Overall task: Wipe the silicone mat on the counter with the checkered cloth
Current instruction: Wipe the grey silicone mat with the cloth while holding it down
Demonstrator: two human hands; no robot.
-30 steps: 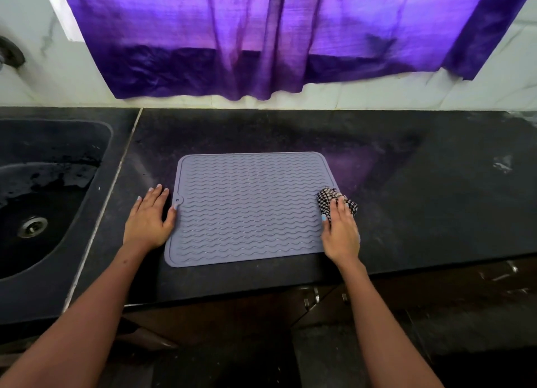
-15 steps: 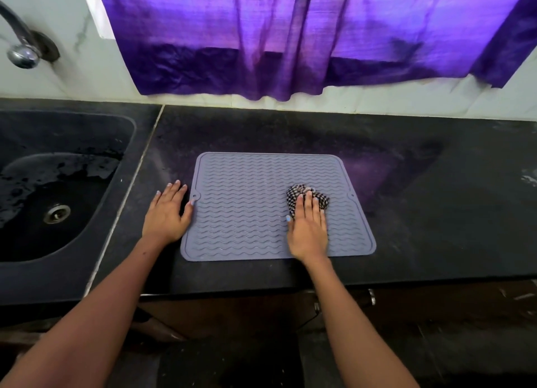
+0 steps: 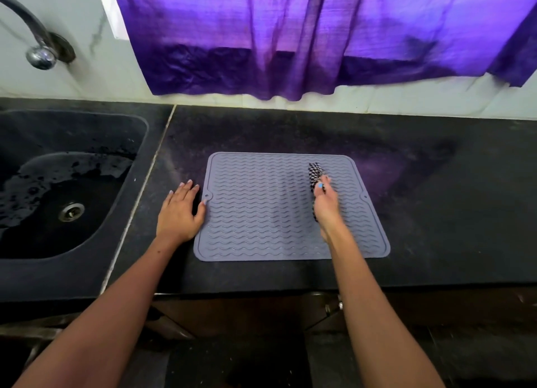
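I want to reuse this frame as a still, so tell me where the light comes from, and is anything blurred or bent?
Head view: light comes through the purple curtain, tinting the counter behind the silicone mat violet; the right hand and checkered cloth look slightly motion-blurred, the left hand sharper; wide-angle lens bows the counter's edges; the sink is dark, the faucet shows small highlights.

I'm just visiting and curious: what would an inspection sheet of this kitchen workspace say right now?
Surface: dark speckled stone counter, dusty-looking.
Job's things: grey wavy-ribbed silicone mat lies flat on the counter; black-and-white checkered cloth bunched on the mat's right part.
Clutter: nothing seen.
Grippers: left hand flat on the counter, thumb touching the mat's left edge; right hand grips the cloth.
Cables: nothing seen.
Surroundings: dark wet sink at left, metal tap, purple curtain on the pale wall.
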